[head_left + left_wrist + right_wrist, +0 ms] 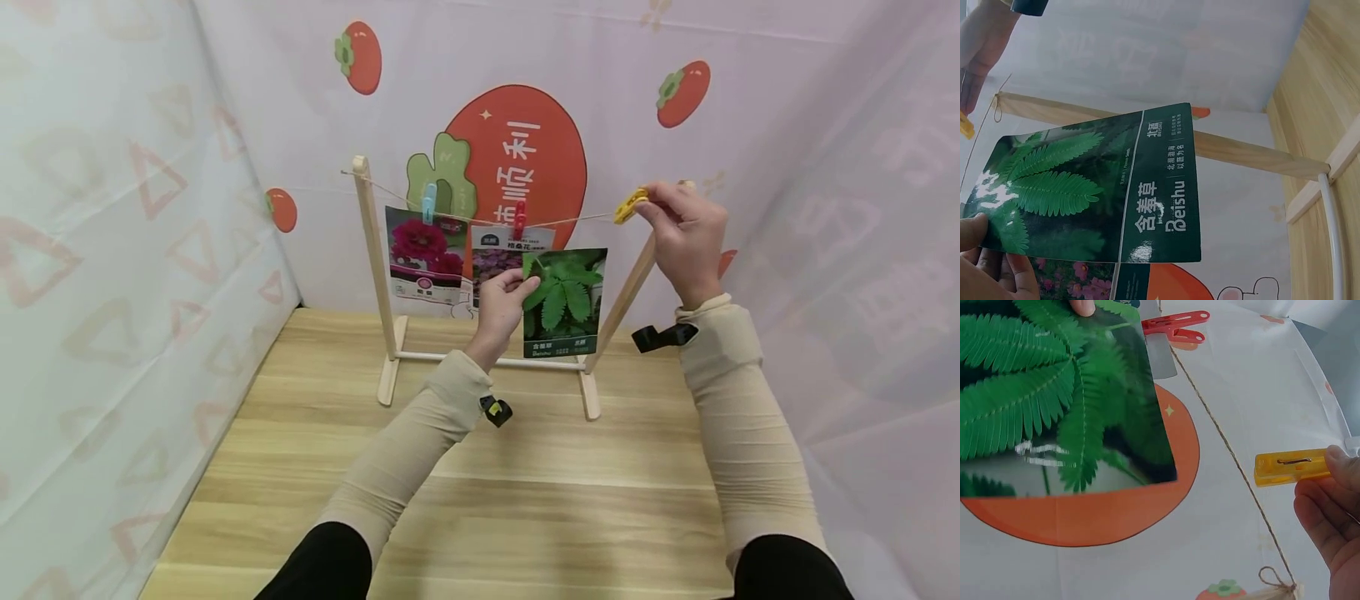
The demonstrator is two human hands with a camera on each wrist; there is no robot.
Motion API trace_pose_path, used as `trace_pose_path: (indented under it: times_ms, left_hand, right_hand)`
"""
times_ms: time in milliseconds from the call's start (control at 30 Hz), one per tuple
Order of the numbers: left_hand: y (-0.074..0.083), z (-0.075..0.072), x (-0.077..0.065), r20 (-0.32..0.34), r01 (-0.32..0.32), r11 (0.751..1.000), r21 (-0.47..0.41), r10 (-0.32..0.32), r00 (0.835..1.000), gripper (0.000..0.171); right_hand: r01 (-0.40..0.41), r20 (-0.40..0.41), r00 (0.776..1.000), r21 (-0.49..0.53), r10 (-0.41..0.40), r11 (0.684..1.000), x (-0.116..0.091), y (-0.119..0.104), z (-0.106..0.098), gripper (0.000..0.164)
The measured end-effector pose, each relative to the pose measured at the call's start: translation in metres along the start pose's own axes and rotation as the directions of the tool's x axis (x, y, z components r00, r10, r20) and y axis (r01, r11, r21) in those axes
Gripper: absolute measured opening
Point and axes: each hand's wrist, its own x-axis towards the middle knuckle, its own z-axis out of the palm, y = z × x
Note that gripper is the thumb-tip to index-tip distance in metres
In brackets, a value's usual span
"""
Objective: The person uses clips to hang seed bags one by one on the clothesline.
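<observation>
My left hand [502,312] pinches a green seed packet [564,304] by its left edge, in front of a wooden rack. The packet, printed with fern-like leaves, fills much of the left wrist view. Between thumb and fingers my right hand [686,233] pinches a yellow clothespin [630,206] close to the string [592,218], near its right end. From that string hang a packet with dark pink flowers [423,250] under a light blue clothespin [429,204], and a second flower packet [495,262] under a red clothespin [520,219]. The green packet partly covers the second one.
The rack has a left post [375,267], a right post [628,287] and a white crossbar [487,361] low down. It stands on a wood-grain table [480,500]. Printed cloth [262,83] hangs behind and at both sides.
</observation>
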Motion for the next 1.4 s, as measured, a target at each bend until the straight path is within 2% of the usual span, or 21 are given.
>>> trace_pose_path:
  times_ms: [200, 400, 667, 1000, 1100, 1200, 1333, 1400]
  left_hand:
    - [0.004, 0.013, 0.002, 0.024, 0.027, 0.999, -0.029, -0.026, 0.999, 0.024]
    - [0.010, 0.021, 0.006, 0.037, 0.044, 0.998, -0.049, -0.042, 0.998, 0.026]
    - [0.013, 0.037, 0.008, 0.077, 0.011, 0.999, -0.049, -0.007, 0.997, 0.024]
    - [0.016, 0.048, 0.011, 0.079, 0.009, 0.997, -0.077, -0.003, 0.997, 0.024]
    - [0.018, 0.050, 0.013, 0.081, 0.011, 0.996, -0.083, -0.004, 0.997, 0.024]
    - [0.019, 0.051, 0.015, 0.085, 0.031, 0.996, -0.089, -0.023, 0.996, 0.026]
    - [0.018, 0.051, 0.016, 0.080, 0.074, 0.993, -0.093, -0.066, 0.995, 0.028]
    - [0.017, 0.051, 0.016, 0.076, 0.088, 0.992, -0.093, -0.081, 0.994, 0.030]
  right_hand:
    - [-0.061, 0.031, 0.998, -0.019, 0.061, 0.998, 0.009, 0.002, 0.007, 0.017]
    - [-0.050, 0.114, 0.992, -0.078, 0.059, 0.996, 0.012, 0.004, 0.009, 0.017]
    - [-0.070, 0.207, 0.974, -0.113, 0.092, 0.991, 0.011, 0.004, 0.006, 0.017]
    - [-0.070, 0.286, 0.951, -0.174, 0.118, 0.982, 0.012, 0.005, 0.004, 0.016]
    - [-0.051, 0.330, 0.936, -0.221, 0.124, 0.974, 0.012, 0.006, 0.002, 0.019]
    - [-0.044, 0.390, 0.909, -0.258, 0.145, 0.965, 0.013, 0.004, 0.000, 0.023]
    - [-0.086, 0.452, 0.868, -0.270, 0.205, 0.959, 0.015, 0.003, -0.002, 0.028]
    - [-0.120, 0.463, 0.854, -0.267, 0.236, 0.956, 0.015, 0.003, -0.002, 0.030]
